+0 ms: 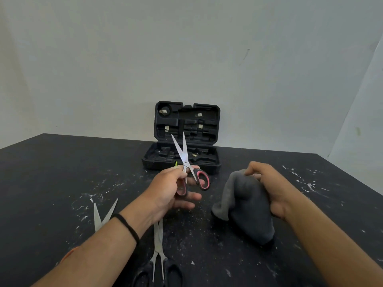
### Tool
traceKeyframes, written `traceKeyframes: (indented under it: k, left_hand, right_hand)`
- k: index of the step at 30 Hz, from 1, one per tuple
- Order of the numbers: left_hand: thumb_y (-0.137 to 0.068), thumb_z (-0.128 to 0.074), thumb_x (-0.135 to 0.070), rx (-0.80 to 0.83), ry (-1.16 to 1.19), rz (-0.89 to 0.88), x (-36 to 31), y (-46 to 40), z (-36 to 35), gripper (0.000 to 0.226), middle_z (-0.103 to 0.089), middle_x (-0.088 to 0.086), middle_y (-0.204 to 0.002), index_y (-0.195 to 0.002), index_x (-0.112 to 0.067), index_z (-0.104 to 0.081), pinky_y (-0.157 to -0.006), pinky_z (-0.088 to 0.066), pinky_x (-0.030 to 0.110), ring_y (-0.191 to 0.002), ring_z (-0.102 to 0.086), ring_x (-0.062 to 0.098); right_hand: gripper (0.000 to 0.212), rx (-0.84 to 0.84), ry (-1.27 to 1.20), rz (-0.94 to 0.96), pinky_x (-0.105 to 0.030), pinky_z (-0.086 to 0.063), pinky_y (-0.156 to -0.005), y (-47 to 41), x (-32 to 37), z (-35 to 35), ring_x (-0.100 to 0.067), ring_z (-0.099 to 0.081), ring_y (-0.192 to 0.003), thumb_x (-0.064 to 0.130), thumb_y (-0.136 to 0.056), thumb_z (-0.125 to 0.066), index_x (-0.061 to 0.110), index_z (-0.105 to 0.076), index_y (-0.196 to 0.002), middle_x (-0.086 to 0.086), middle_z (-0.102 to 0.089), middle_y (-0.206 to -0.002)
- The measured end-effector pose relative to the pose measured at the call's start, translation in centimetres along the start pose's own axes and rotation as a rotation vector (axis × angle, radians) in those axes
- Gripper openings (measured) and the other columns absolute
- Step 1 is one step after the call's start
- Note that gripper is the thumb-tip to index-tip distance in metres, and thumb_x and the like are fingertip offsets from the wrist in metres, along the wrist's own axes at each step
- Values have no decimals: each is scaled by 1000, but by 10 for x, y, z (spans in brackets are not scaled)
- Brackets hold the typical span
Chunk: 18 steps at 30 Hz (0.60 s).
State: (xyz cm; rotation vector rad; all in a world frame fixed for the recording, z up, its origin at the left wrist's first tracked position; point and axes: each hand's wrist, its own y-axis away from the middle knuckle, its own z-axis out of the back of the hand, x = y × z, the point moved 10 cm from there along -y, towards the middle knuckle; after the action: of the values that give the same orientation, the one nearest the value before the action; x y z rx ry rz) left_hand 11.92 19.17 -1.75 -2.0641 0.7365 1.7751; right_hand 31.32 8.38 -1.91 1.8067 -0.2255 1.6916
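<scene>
Three pairs of scissors are in view, and the pair I'm working with is the pink-and-black-handled scissors [186, 162]. They are lifted above the middle of the desk [62, 172], with the blades parted and pointing up and away toward the open black tool case [186, 125] at the far edge. My left hand [165, 189] pinches them just below the pivot between thumb and forefinger, and the other fingers are loosely spread under the handles. My right hand [273, 189] is curled around a bunched grey cloth [246, 204], which hangs down to the desk, just right of the scissors and not touching them.

I judge this as the start of a wipe-down: tool raised, cloth ready, no contact yet. Next the cloth must close onto a blade flat and run toward the tip, with the fingers kept off the edges.

My left forearm covers the handles of the second scissors [96, 216] at near left. The bottom edge cuts off the black-handled scissors [158, 245]. The case's recesses are too dark to read, and its small labels are illegible.
</scene>
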Motion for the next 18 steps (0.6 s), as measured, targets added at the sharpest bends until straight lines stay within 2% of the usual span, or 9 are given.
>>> traceKeyframes:
  k: [2, 4, 7, 10, 15, 16, 18]
  left_hand:
    - [-103, -34, -12, 12, -37, -1, 0, 0, -1, 43, -73, -4, -70, -110, -16, -75, -46, -50, 28, -59, -65, 19]
    - [-99, -35, -11, 14, -70, 0, 2, -1, 0, 44, -72, -4, -71, -105, -15, -78, -45, -42, 25, -55, -58, 16]
    - [-95, -35, -9, 8, -75, -2, 5, -3, 0, 46, -68, 0, -78, -99, -14, -81, -44, -33, 23, -52, -49, 13]
    - [-94, -37, -11, -9, -76, -3, 6, -4, 2, 45, -64, 4, -82, -95, -14, -82, -43, -28, 23, -51, -45, 12]
    - [-98, -44, -23, -55, -100, -8, 5, -3, 8, 39, -61, -1, -73, -94, -15, -82, -45, -24, 23, -48, -42, 10]
    - [-99, -47, -26, -64, -123, -21, 4, -3, 9, 36, -61, -1, -74, -94, -17, -82, -45, -23, 22, -48, -42, 9]
    - [-99, -52, -30, -76, -164, -55, 1, -2, 10, 31, -60, -1, -77, -95, -23, -81, -45, -23, 22, -48, -42, 9]
  right_hand:
    - [33, 71, -6, -37, -43, -51, -84, -5, -6, -2, -35, -65, -83, 24, -61, -67, 8, -72, -89, -16, -73, -82]
    - [38, 110, -104, -8, -39, -55, -80, -8, -4, -7, -34, -68, -81, 22, -65, -72, 3, -72, -98, -18, -74, -85]
    - [33, 122, -358, 94, -36, -56, -73, -13, 8, -7, -26, -70, -78, 19, -81, -74, 0, -71, -108, -15, -75, -88]
    - [15, 79, -468, 152, -37, -56, -71, -17, 13, 1, -23, -69, -77, 17, -86, -69, 6, -70, -97, -11, -73, -85]
    - [32, 21, -462, 328, -42, -57, -85, -16, 29, 9, -27, -70, -108, 20, -92, -60, 1, -66, -117, -6, -77, -112]
    - [26, -10, -421, 388, -43, -57, -85, -13, 35, 11, -28, -71, -105, 19, -95, -58, 2, -67, -112, -7, -78, -108]
    - [17, -88, -262, 543, -44, -58, -83, -3, 48, 15, -28, -73, -90, 20, -100, -58, 8, -66, -92, -9, -77, -88]
